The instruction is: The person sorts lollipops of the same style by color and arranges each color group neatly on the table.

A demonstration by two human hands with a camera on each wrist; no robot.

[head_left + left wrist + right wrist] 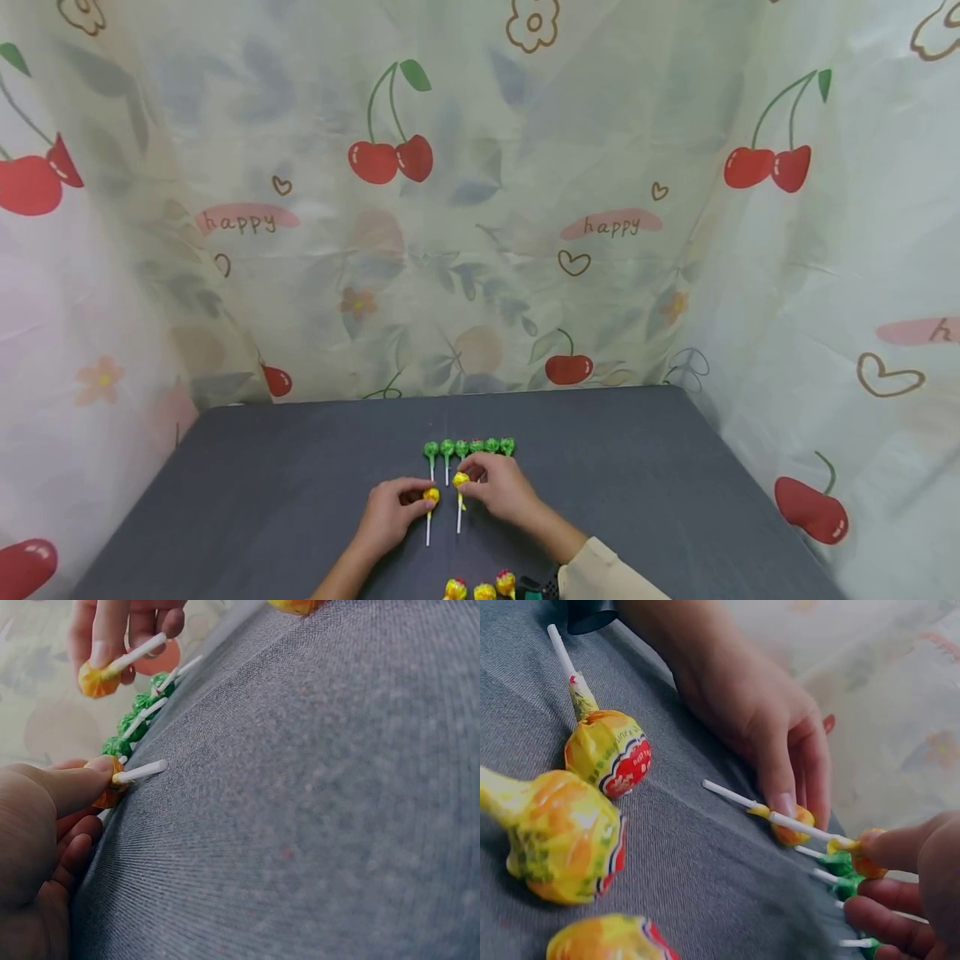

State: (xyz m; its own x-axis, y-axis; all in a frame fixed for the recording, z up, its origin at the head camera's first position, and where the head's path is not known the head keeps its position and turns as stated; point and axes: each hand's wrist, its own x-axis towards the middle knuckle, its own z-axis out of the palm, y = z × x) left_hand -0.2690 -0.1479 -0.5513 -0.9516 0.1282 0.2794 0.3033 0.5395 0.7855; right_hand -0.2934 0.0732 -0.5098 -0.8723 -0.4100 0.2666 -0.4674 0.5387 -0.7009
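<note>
Nearest the camera, three yellow lollipops [484, 592] are cut off by the bottom edge of the head view. Behind everything, a pale, fruit-patterned curtain [469, 275] is hung on three sides, perhaps so that the work is screened off. Below it, a dark grey cloth [262, 483] is spread flat. At lower right, a beige sleeve [609, 575] is seen. By the right hand [502, 487], one yellow lollipop [461, 479] is pinched at its wrapped head between thumb and fingertips; by the left hand [390, 510], another lollipop [431, 495] is pinched the same way, just beside. Both are gripped by the head, probably so that the white sticks [428, 531] are left free, pointed toward the person. Just beyond the hands, six green lollipops [476, 447] are lined up side by side, heads away, seemingly so that an even row is kept. On the curtain, "happy" can be read twice. On one near yellow lollipop, a red label [628, 766] is shown; its small print, perhaps "BEST", is barely legible, and no brand can be made out.
</note>
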